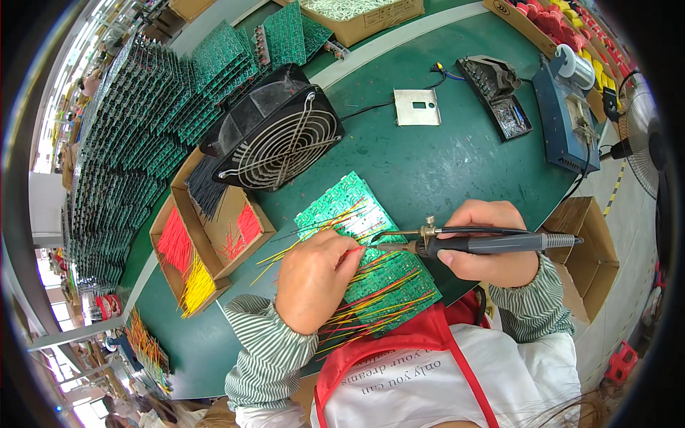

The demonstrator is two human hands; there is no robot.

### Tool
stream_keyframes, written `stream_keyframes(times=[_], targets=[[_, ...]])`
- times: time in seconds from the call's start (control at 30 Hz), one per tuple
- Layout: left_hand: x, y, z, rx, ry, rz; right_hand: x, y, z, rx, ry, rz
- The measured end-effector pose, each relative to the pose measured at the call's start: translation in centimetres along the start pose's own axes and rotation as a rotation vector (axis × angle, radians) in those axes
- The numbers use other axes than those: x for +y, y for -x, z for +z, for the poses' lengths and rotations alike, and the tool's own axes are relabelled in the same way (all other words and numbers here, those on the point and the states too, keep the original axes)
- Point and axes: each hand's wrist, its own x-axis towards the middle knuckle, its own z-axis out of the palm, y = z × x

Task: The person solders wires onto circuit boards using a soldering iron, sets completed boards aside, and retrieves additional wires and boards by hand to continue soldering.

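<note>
A panel of green circuit boards (332, 207) lies on the table in front of me, with rows of red, black and yellow wires (385, 285) across it. My left hand (310, 278) is over the panel's left side, thumb and forefinger pinched on a red wire (359, 248). In my right hand (503, 267) is a soldering iron (492, 245) with a thin feed tube clamped along its top. Its tip points left and meets the board close to the pinched wire; whether they touch cannot be made out.
Left of the panel, a divided cardboard box (207, 250) holds red, yellow and black wires. Behind it stands a black fan (278, 143) beside stacked circuit boards (121, 128). A metal plate (410, 120), black tray (514, 120) and blue soldering unit (564, 135) with a solder spool are farther right.
</note>
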Motion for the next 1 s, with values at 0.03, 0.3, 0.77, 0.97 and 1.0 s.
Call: stream_keyframes(times=[0.03, 0.3, 0.77, 0.97, 1.0], targets=[[0.0, -0.1, 0.0, -0.004, -0.009, 0.001, 0.2, 0.0, 0.1, 0.001, 0.001, 0.003], [0.2, -0.4, -0.3, -0.024, -0.02, 0.012, -0.4, 0.0, -0.4, 0.016, 0.031, -0.016], [1.5, -1.1, 0.3, 0.023, -0.051, 0.065, 0.0, 0.8, -1.5, 0.106, 0.025, -0.014], [0.9, -1.6, 1.0, 0.008, 0.004, 0.049, 0.3, 0.8, -1.6, 0.078, 0.027, 0.024], [0.9, -1.7, 1.1, 0.005, 0.002, 0.06, 0.3, 0.8, -1.6, 0.078, 0.026, 0.024]])
